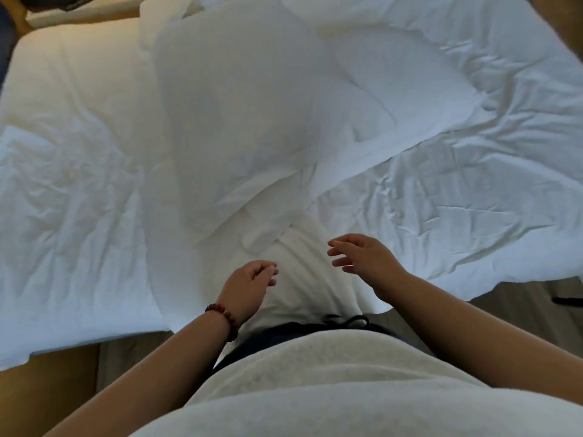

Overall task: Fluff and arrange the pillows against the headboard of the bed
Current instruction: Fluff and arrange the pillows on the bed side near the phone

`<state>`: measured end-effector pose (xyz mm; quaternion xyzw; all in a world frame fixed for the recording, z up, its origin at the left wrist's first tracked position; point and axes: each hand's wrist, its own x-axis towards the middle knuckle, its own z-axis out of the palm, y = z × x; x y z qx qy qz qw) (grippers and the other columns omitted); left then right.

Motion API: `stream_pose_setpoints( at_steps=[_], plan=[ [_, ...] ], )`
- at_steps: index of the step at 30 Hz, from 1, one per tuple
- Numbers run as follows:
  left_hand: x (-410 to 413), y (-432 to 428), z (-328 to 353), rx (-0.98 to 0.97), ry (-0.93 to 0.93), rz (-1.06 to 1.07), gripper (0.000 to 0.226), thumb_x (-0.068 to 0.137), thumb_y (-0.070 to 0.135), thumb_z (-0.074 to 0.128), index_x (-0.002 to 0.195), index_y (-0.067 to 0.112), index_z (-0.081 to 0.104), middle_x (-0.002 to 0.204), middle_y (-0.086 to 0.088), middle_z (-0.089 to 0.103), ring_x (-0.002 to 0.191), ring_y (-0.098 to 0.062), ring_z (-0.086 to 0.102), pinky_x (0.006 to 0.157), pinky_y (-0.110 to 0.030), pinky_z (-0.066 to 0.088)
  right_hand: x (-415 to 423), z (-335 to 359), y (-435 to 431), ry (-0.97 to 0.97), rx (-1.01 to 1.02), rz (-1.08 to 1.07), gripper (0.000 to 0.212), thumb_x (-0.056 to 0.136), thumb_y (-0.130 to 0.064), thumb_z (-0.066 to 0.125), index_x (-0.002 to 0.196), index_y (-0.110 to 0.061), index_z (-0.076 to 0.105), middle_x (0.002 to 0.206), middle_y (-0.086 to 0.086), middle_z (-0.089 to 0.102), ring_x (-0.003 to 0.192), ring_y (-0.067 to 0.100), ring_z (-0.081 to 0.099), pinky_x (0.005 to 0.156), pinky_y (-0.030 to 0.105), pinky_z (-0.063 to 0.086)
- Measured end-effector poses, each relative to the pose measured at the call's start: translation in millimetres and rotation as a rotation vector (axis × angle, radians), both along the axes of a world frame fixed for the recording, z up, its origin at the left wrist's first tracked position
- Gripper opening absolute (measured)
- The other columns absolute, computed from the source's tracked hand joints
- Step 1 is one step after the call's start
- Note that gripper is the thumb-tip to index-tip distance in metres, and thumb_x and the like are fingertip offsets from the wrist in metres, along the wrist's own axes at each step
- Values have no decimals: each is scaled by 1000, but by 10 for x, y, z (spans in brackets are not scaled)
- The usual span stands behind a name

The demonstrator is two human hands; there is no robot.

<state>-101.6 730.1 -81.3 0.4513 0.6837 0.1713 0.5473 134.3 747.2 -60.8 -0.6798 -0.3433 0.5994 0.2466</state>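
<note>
Two white pillows lie on the rumpled white bed. The larger pillow stretches away from me in the middle. A second pillow lies to its right, partly tucked under it. My left hand, with a red bead bracelet at the wrist, hovers just below the near end of the larger pillow, fingers loosely curled and holding nothing. My right hand floats beside it with fingers spread, also holding nothing. Neither hand touches a pillow. No headboard is visible.
A crumpled white duvet covers the bed's left side, its edge hanging toward the brown floor. More bunched white bedding sits at the top. A dark object lies at the upper left. My torso fills the lower part of the view.
</note>
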Motion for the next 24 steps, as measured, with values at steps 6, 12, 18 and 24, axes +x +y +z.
stream_pose_setpoints(
  at_steps=[6, 12, 18, 24],
  plan=[
    [-324, 860, 483, 310, 3, 23, 17, 97, 25, 55, 104, 35, 67, 105, 10, 68, 100, -8, 63, 94, -36, 52, -505, 343, 563, 9, 203, -73, 15, 92, -33, 61, 103, -32, 71, 101, -9, 73, 96, 9, 69, 92, 37, 55],
    [-515, 1529, 803, 528, 69, 108, 27, 97, 21, 55, 123, 26, 59, 130, 7, 55, 108, -1, 54, 72, 6, 36, -770, 725, 1117, -129, 469, -35, 24, 92, -38, 62, 116, -38, 64, 115, -22, 63, 105, -8, 57, 83, 16, 42],
    [-733, 2004, 664, 393, 112, 368, 51, 92, 35, 60, 140, 24, 47, 144, 0, 43, 127, -14, 47, 107, -36, 41, -789, 803, 1635, -218, 551, -25, 39, 91, -38, 65, 129, -37, 56, 131, -22, 50, 118, -3, 44, 94, 17, 36],
    [-819, 2185, 556, -36, 8, 471, 103, 68, 81, 60, 147, 19, 39, 147, -1, 46, 132, -26, 46, 111, -42, 34, -428, 589, 2226, -702, 559, 101, 82, 81, -64, 62, 151, -35, 29, 160, 0, 25, 149, 21, 15, 121, 44, 13]
  ],
)
